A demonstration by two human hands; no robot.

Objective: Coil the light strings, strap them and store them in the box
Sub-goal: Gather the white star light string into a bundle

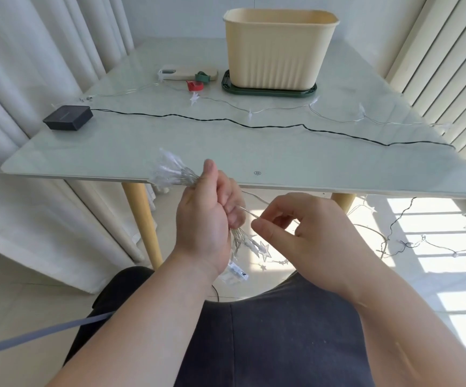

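Clear light string (170,171) gripped by left hand (206,213) near table (131,146) edge.

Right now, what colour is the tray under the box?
The tray is dark green; head view.

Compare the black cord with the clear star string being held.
The black cord lies stretched across the table; the clear star string is bunched in the left hand. The black cord ends at a black box; the clear star string carries stars. Both are thin.
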